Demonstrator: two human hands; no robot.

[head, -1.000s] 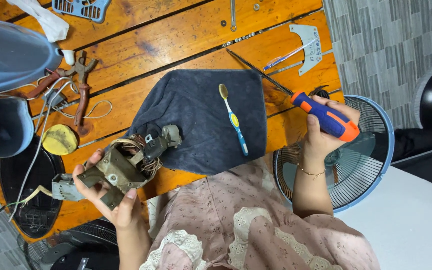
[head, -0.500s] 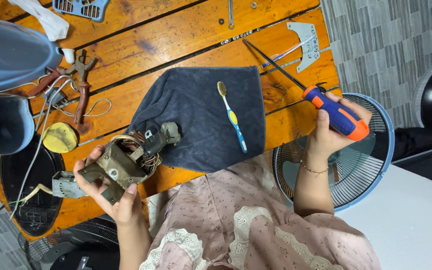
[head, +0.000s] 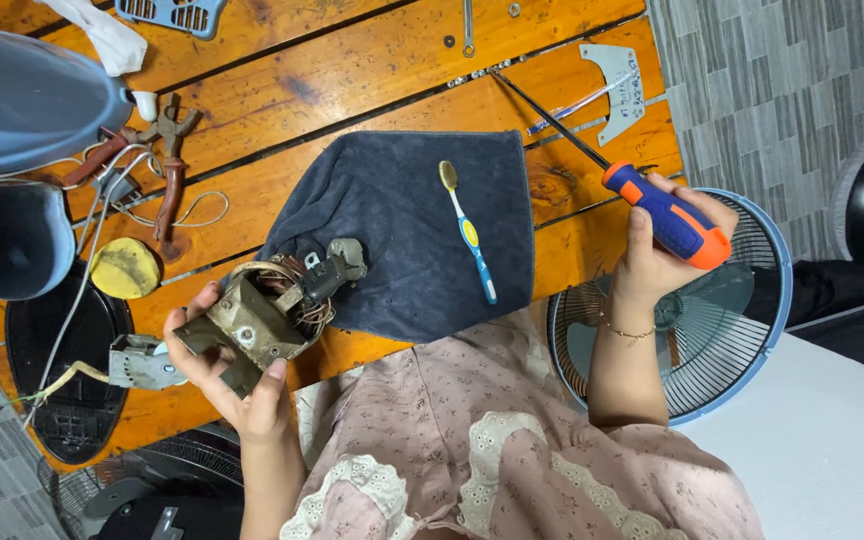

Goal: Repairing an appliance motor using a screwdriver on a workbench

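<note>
The left hand (head: 237, 385) holds a grimy old fan motor (head: 267, 305) just above the near edge of the wooden counter (head: 282, 90), its fingers (head: 274, 372) wrapped around the dull metal bracket from below, with the thumb pressed on one side and the other fingertips showing past the far side. Copper windings and a small dark part stick out of the motor's end toward the dark blue cloth (head: 402, 230), which lies spread on the counter just beside it. On the cloth rests a toothbrush (head: 468, 236) with a blue and yellow handle, its bristled head pointing away from the person. The right hand (head: 657, 255) is raised off the counter's edge, fingers closed tightly around the orange and blue handle of a long screwdriver (head: 652, 205), whose thin dark shaft slants out over the planks with its tip well apart from the motor. Below that hand stands a fan guard (head: 742, 350) with a light blue rim. Farther along the counter lie red-handled pliers (head: 167, 160), loose white wires, a round yellow pad (head: 124, 268) and a small grey metal plate (head: 620, 85).
</note>
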